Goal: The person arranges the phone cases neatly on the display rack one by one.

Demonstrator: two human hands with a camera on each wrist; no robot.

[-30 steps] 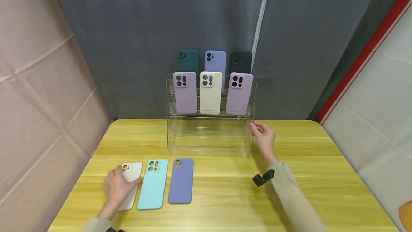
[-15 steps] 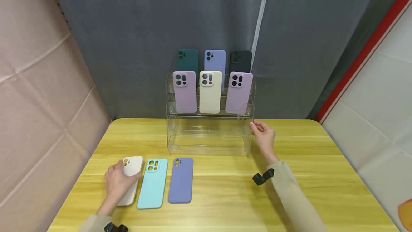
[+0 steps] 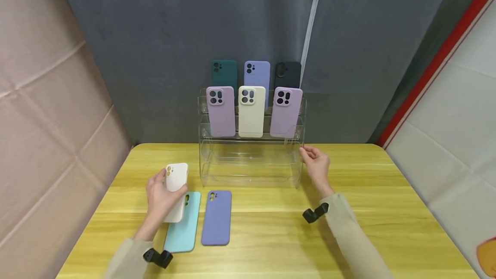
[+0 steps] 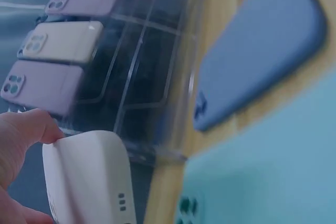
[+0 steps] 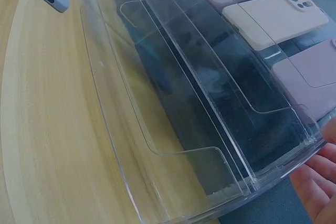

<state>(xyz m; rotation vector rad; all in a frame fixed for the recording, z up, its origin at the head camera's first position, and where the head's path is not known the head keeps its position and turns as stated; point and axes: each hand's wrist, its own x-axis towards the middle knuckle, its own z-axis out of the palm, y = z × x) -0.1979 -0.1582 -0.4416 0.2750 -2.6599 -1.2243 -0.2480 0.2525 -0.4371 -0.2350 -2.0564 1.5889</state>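
Observation:
My left hand point(image 3: 159, 197) grips a white phone case point(image 3: 177, 178) by its sides, tilted up above the table. Partly behind it, a turquoise phone case point(image 3: 186, 229) lies flat, and a blue-purple phone case point(image 3: 216, 218) lies to its right. In the left wrist view the thumb and fingers hold the white case's edges. My right hand point(image 3: 317, 168) pinches the right side edge of a clear tiered display stand point(image 3: 251, 181); the right wrist view shows its fingers point(image 5: 315, 182) at that edge.
On the stand's middle tier lean two lilac cases point(image 3: 221, 115) point(image 3: 285, 117) and a cream case point(image 3: 251, 117). Behind them stand a dark green case point(image 3: 224, 72), a periwinkle case point(image 3: 257, 72) and a black case point(image 3: 288, 74). A grey curtain point(image 3: 174, 55) hangs behind the wooden table point(image 3: 348, 236).
My left hand has lifted the white case off the table and carried it forward and right, over the turquoise case. The right hand stays at the stand's edge.

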